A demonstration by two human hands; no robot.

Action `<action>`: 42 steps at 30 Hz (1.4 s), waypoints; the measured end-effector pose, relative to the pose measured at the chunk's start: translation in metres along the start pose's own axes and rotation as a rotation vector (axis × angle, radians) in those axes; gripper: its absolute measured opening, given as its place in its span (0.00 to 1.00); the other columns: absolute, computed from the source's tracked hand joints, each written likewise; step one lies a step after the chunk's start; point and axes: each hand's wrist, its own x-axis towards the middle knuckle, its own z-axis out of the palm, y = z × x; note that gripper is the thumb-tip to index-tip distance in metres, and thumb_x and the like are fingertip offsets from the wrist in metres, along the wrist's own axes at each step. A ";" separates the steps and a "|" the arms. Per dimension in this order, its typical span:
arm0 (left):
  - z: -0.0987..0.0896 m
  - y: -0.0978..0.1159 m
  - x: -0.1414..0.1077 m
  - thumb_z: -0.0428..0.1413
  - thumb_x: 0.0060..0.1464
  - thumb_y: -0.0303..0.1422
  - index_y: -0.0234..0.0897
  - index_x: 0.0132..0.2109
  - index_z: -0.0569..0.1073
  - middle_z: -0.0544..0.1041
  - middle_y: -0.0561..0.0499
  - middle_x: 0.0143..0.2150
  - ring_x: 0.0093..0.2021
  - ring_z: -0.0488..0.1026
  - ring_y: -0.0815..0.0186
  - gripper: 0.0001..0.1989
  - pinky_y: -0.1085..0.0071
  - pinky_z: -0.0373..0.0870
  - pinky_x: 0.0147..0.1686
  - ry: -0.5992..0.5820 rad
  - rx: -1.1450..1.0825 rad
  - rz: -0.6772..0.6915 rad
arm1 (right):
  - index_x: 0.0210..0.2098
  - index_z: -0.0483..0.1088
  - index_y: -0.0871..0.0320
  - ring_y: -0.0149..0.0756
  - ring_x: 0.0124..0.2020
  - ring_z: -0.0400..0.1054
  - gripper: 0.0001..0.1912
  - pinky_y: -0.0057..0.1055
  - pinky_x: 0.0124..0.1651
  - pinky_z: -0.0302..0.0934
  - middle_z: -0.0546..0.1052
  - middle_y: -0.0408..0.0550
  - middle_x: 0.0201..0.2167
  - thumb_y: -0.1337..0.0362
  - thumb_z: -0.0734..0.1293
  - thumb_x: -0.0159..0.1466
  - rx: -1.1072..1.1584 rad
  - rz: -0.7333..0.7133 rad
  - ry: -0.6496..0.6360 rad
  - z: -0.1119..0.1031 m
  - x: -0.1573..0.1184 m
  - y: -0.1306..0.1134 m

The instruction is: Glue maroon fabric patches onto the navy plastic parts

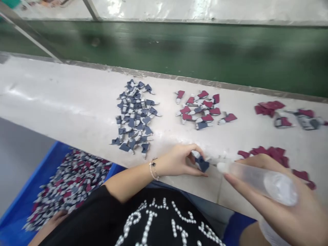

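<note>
At the far left, below the worktop's near edge, a blue bin holds a heap of mixed small parts in navy, maroon and grey. On the white worktop, toward the middle, lies a pile of navy parts, and to its right, well apart, a smaller group of maroon parts. Near the near edge, the left hand pinches a single navy part between thumb and fingertips, closed on it and pressing it to the surface. Just to its right, the right hand is wrapped around a clear squeeze bottle, whose nozzle tip points at the pinched part, very near or touching it. Behind that hand lies a spread of maroon pieces, and more maroon and grey parts sit toward the far right edge.

The step in hand looks like dosing the navy part from the bottle. The next move probably calls for a steady nozzle, a light squeeze, and a firm pinch so the part does not shift.
</note>
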 end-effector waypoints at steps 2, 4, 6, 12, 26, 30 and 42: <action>-0.001 0.002 -0.001 0.71 0.45 0.42 0.36 0.43 0.73 0.79 0.48 0.38 0.35 0.77 0.65 0.23 0.68 0.75 0.38 -0.018 -0.012 -0.024 | 0.30 0.69 0.52 0.34 0.21 0.69 0.17 0.31 0.24 0.61 0.74 0.39 0.22 0.46 0.69 0.64 -0.006 0.066 -0.003 0.002 0.002 -0.006; -0.002 0.005 -0.001 0.71 0.45 0.41 0.36 0.43 0.73 0.80 0.48 0.39 0.35 0.77 0.65 0.22 0.68 0.75 0.39 -0.015 -0.031 -0.041 | 0.30 0.69 0.51 0.34 0.22 0.70 0.16 0.30 0.24 0.61 0.74 0.39 0.22 0.48 0.70 0.64 -0.007 0.058 -0.024 0.002 0.004 -0.007; -0.003 0.007 -0.002 0.71 0.45 0.40 0.36 0.42 0.72 0.80 0.48 0.40 0.36 0.77 0.65 0.22 0.68 0.75 0.39 -0.006 -0.052 -0.049 | 0.31 0.69 0.51 0.33 0.23 0.71 0.13 0.29 0.24 0.62 0.75 0.39 0.24 0.51 0.71 0.64 -0.014 0.012 -0.048 0.001 0.006 -0.005; -0.003 0.008 -0.001 0.70 0.46 0.37 0.36 0.42 0.72 0.79 0.49 0.38 0.34 0.76 0.66 0.20 0.69 0.75 0.37 -0.008 -0.078 -0.061 | 0.33 0.69 0.50 0.32 0.25 0.71 0.10 0.27 0.25 0.62 0.76 0.37 0.26 0.54 0.72 0.64 0.000 -0.022 -0.060 0.001 0.007 -0.003; -0.002 0.009 -0.001 0.70 0.46 0.36 0.37 0.42 0.72 0.77 0.51 0.36 0.33 0.73 0.68 0.19 0.70 0.73 0.35 -0.009 -0.066 -0.050 | 0.35 0.68 0.48 0.29 0.23 0.69 0.10 0.28 0.23 0.60 0.73 0.35 0.24 0.52 0.71 0.66 -0.018 -0.085 -0.039 0.009 0.012 -0.015; -0.003 0.008 -0.001 0.71 0.44 0.38 0.37 0.42 0.72 0.78 0.50 0.37 0.34 0.75 0.67 0.21 0.69 0.74 0.36 -0.005 -0.089 -0.043 | 0.37 0.69 0.46 0.30 0.24 0.71 0.09 0.28 0.23 0.61 0.76 0.35 0.27 0.53 0.72 0.64 -0.017 -0.075 -0.038 0.007 0.010 -0.015; -0.004 0.007 -0.002 0.71 0.45 0.39 0.37 0.42 0.72 0.78 0.50 0.37 0.35 0.76 0.66 0.21 0.68 0.76 0.37 0.013 -0.084 -0.018 | 0.36 0.68 0.46 0.29 0.24 0.71 0.09 0.27 0.24 0.60 0.75 0.35 0.26 0.53 0.71 0.65 -0.043 -0.075 -0.058 0.006 0.012 -0.017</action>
